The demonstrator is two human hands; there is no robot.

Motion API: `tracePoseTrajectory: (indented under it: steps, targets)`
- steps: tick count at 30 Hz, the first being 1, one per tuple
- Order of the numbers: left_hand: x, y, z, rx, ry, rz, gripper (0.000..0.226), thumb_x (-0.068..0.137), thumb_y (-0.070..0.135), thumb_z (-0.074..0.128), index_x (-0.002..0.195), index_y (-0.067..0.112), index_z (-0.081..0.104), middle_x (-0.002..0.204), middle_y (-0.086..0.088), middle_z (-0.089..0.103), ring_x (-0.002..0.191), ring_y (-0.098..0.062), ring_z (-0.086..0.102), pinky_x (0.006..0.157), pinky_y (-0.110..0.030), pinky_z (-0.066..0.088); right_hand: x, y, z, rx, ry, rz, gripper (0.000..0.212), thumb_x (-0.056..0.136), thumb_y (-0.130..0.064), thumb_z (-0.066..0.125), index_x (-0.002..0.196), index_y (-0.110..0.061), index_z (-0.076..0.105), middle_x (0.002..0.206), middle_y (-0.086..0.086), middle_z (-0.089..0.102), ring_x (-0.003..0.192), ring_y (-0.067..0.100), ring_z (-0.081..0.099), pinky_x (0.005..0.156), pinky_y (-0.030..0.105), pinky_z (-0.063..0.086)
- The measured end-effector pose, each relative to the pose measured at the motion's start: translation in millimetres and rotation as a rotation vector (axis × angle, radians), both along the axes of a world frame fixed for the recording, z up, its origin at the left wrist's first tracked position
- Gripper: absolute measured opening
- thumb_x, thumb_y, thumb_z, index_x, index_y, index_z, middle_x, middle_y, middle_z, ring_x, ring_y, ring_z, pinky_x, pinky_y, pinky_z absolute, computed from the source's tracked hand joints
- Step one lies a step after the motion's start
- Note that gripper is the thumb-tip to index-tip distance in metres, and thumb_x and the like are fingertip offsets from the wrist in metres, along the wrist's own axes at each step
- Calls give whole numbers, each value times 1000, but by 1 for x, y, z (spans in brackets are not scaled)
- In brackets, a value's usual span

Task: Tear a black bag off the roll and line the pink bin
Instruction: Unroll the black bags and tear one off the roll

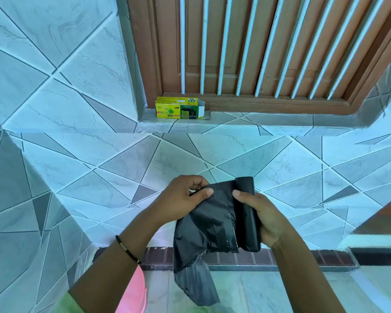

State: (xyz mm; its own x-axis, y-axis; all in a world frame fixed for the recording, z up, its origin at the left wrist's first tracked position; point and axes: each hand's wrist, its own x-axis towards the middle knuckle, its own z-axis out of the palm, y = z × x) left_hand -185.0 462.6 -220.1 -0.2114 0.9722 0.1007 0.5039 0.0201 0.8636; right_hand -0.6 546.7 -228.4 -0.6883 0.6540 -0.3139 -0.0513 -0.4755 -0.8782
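Our right hand (265,219) grips the roll (248,213); our left hand (185,197) pinches the black bag (207,224), seemingly still attached; the pink bin (131,292) sits below.

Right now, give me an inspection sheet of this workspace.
Surface: tiled ledge under a barred wooden window; tiled floor below.
Job's things: black bag partly unrolled and hanging, still joined to the roll along a perforated line; only the edge of the pink bin shows, bottom left.
Clutter: yellow and green bin-bag box, open at one end, on the ledge.
Grippers: left hand pinches the bag's top edge; right hand grips the roll.
Cables: nothing seen.
Surroundings: tiled wall; brick strip at its foot.
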Motion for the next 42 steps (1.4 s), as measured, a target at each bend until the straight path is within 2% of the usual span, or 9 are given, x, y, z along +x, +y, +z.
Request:
tracePoseTrajectory:
  steps: [9, 13, 17, 21, 26, 31, 35, 38, 42]
  targets:
    - [-1, -6, 1, 17, -72, 89, 16, 88, 25, 60, 74, 27, 67, 59, 20, 65, 57, 10, 57, 58, -5, 40, -4, -8, 1, -24, 20, -97, 66, 55, -21, 79, 109, 12, 58, 104, 29, 63, 86, 35, 63, 78, 43, 54]
    - [3, -7, 7, -111, -249, 21, 29, 84, 38, 62, 84, 10, 69, 52, 1, 58, 50, -8, 46, 52, -17, 35, -6, -9, 7, 15, 50, -32, 39, 68, -15, 69, 101, 4, 65, 94, 24, 68, 76, 31, 67, 69, 37, 57]
    - [7, -8, 2, -88, -287, -31, 23, 85, 30, 64, 87, 8, 69, 80, -16, 72, 69, -15, 59, 68, -28, 45, -4, -10, 12, 43, 62, 6, 25, 73, -8, 69, 94, 3, 69, 89, 22, 71, 74, 31, 68, 66, 36, 57]
    - [3, -11, 1, -68, -136, -39, 17, 86, 30, 63, 84, 14, 70, 79, -14, 73, 65, -13, 60, 65, -25, 44, -3, -10, 15, 106, -30, -7, 25, 65, -10, 73, 87, 0, 68, 81, 20, 70, 67, 30, 68, 59, 34, 55]
    - [-4, -7, -6, -70, 49, -62, 33, 77, 53, 56, 84, 22, 66, 80, -22, 68, 69, -37, 64, 60, -34, 48, -6, -10, 17, 253, -161, -4, 31, 64, -17, 74, 91, -1, 67, 85, 20, 70, 74, 32, 68, 71, 43, 58]
    - [-1, -6, -8, -41, 142, -40, 27, 78, 50, 57, 81, 24, 64, 73, -17, 67, 62, -33, 62, 55, -31, 46, -7, -8, 19, 345, -255, -45, 22, 73, -12, 74, 91, -2, 67, 83, 18, 71, 74, 32, 69, 74, 46, 57]
    - [4, -5, -2, -161, -112, -53, 55, 66, 65, 64, 81, 12, 66, 65, -7, 63, 57, -10, 54, 58, -23, 42, -8, -6, 21, 308, -195, -99, 18, 76, -10, 72, 91, -2, 66, 84, 17, 71, 74, 30, 69, 70, 42, 58]
    - [8, -6, -7, -322, -256, -181, 31, 70, 42, 76, 85, 15, 70, 82, 0, 70, 74, -11, 66, 76, -27, 54, -9, -7, 20, 306, -197, -91, 17, 76, -12, 72, 88, -2, 65, 82, 16, 70, 73, 29, 68, 68, 40, 58]
    - [8, -5, -14, -270, -385, -190, 15, 77, 16, 73, 91, 16, 70, 90, 0, 72, 83, -13, 66, 83, -28, 54, -8, -8, 17, 323, -223, -119, 22, 76, -12, 73, 91, 1, 65, 86, 20, 69, 74, 30, 68, 70, 42, 58]
